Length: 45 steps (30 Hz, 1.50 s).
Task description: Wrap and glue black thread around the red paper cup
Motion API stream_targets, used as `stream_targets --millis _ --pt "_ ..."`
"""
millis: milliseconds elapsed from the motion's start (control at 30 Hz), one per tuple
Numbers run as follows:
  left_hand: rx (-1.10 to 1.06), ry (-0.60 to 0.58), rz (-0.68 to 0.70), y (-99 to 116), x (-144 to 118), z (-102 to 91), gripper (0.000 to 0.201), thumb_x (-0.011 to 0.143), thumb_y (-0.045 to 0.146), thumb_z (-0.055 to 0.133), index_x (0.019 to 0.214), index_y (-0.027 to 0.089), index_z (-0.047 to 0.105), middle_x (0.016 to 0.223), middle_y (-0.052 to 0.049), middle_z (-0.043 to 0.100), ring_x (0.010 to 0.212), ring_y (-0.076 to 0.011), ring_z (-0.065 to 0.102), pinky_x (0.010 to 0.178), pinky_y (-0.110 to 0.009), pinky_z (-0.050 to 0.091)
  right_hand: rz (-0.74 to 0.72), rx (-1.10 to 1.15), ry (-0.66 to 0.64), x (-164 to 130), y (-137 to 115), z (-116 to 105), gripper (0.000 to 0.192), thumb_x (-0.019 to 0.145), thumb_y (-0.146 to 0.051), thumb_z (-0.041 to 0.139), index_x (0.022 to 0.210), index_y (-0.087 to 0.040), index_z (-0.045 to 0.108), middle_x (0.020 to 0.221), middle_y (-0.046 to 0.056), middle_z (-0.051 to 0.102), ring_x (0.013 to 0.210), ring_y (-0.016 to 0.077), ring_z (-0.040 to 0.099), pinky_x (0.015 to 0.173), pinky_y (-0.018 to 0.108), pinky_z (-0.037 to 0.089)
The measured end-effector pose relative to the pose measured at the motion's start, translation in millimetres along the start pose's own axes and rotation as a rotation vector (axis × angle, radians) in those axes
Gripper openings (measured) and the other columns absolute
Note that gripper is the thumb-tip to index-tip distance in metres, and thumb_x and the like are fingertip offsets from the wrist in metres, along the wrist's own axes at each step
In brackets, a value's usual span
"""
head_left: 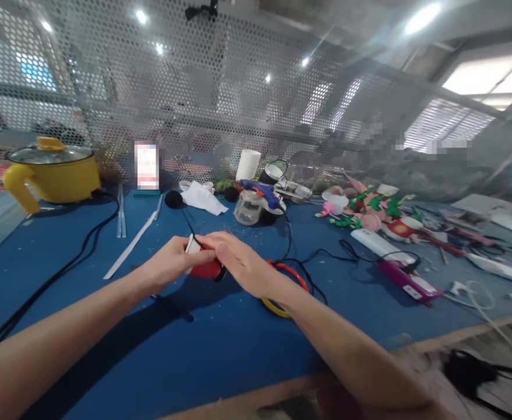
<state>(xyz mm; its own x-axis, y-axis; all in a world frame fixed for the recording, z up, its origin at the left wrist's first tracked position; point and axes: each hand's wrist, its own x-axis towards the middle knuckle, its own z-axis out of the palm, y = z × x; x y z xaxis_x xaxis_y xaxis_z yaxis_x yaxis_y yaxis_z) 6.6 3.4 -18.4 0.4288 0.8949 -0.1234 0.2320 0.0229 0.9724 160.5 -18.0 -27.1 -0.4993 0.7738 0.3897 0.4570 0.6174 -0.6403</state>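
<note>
While both hands pinch it above the bench (107,326), the red cup (206,269) looks light, thin-walled and easily crushed. The left hand (168,265) has its grip closed on the white rim, and the right hand (238,262) holds the side; the firmer rim seems the safest hold.

small red cup (204,269) with a white inside, just left of frame centre, tipped on its side with the open rim facing upper left. gripped between left hand (168,263) and right hand (238,262), held just above the blue tabletop (221,344). thin black cord (189,224) runs from the cup rim up toward the upper middle of the frame. right fingers cover the cup's top; base partly hidden.
</note>
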Motion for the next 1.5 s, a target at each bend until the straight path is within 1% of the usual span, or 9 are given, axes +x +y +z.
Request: stream_targets --millis 167,300,400,500,667,867,1033,1133,1500 --pt "-0.084 0.077 -0.035 -3.6 2.3 0.0 0.022 0.058 0.031 0.061 0.051 0.013 0.053 0.044 0.003 0.047 0.043 -0.0077 0.039 0.045 -0.021 0.029 0.007 -0.013 0.029 5.7 4.5 -11.2 0.047 0.086 -0.047 0.023 0.11 -0.018 0.053 0.107 0.008 0.055 0.1 0.0162 0.05 0.087 0.032 0.037" --pt "-0.106 0.159 -0.012 0.9 2.6 0.0 0.022 0.059 0.033 0.062 0.06 0.011 0.059 0.05 0.001 0.054 0.045 -0.0084 0.044 0.045 -0.02 0.03 0.256 -0.167 0.482 26.7 27.3 -64.0 0.043 0.083 -0.048 0.032 0.084 -0.014 0.058 0.081 0.009 0.061 0.071 0.0167 0.057 0.066 0.03 0.043" --pt "-0.069 0.182 0.025 3.8 1.9 -0.3 0.025 0.061 0.036 0.06 0.061 0.011 0.06 0.049 0.0 0.053 0.045 -0.0083 0.042 0.044 -0.021 0.028 0.48 -0.299 0.737 43.5 53.6 -105.2 0.023 0.073 -0.037 0.055 0.063 -0.017 0.053 0.065 0.006 0.058 0.076 0.0199 0.056 0.068 0.03 0.041" --pt "-0.021 0.201 0.071 2.1 1.7 -1.4 0.026 0.062 0.037 0.06 0.055 0.012 0.057 0.046 0.002 0.048 0.043 -0.0069 0.037 0.041 -0.021 0.024 0.709 -0.11 0.616 53.1 78.7 -121.4 0.032 0.07 -0.038 0.058 0.047 -0.019 0.045 0.044 0.003 0.05 0.065 0.022 0.058 0.058 0.03 0.043" --pt "0.045 0.2 0.11 0.1 1.2 -2.5 0.027 0.063 0.039 0.059 0.053 0.014 0.055 0.043 0.004 0.043 0.041 -0.0064 0.033 0.039 -0.021 0.02 0.809 0.177 0.444 54.3 100.4 -108.6 0.023 0.069 -0.034 0.06 0.059 -0.014 0.054 0.044 0.005 0.057 0.043 0.0153 0.055 0.042 0.029 0.047" --pt "0.022 0.285 0.004 19.5 -6.6 2.7 0.021 0.064 0.03 0.059 0.051 0.014 0.057 0.036 0.007 0.037 0.033 -0.0035 0.022 0.035 -0.021 0.015 0.726 0.272 0.596 51.5 102.8 -97.9 0.015 0.071 -0.022 0.058 0.061 -0.014 0.05 0.043 -0.003 0.05 0.035 0.0066 0.046 0.034 0.018 0.04" --pt "-0.005 0.305 -0.036 24.4 -8.3 2.3 0.02 0.065 0.03 0.058 0.053 0.014 0.058 0.033 0.008 0.035 0.029 -0.0033 0.02 0.034 -0.021 0.014 0.515 0.277 0.693 39.1 69.2 -87.5 0.006 0.069 -0.018 0.056 0.067 -0.016 0.05 0.053 -0.003 0.054 0.047 0.0074 0.053 0.046 0.018 0.046" --pt "-0.001 0.324 0.001 18.4 -5.5 -0.1 0.024 0.065 0.032 0.058 0.049 0.014 0.054 0.033 0.008 0.034 0.03 -0.003 0.021 0.034 -0.02 0.015 0.375 0.403 0.478 19.0 35.2 -74.6 0.009 0.067 -0.016 0.055 0.076 -0.013 0.056 0.066 0.002 0.061 0.056 0.0114 0.058 0.054 0.024 0.05" --pt "-0.226 0.368 -0.003 7.2 6.4 -7.2 0.024 0.06 0.034 0.064 0.07 0.011 0.063 0.055 0.001 0.06 0.048 -0.0085 0.049 0.046 -0.019 0.037 0.483 0.118 0.22 -30.6 -6.3 -39.8 0.024 0.073 -0.038 0.053 0.071 -0.014 0.057 0.043 -0.004 0.048 0.039 0.0099 0.048 0.042 0.022 0.042"
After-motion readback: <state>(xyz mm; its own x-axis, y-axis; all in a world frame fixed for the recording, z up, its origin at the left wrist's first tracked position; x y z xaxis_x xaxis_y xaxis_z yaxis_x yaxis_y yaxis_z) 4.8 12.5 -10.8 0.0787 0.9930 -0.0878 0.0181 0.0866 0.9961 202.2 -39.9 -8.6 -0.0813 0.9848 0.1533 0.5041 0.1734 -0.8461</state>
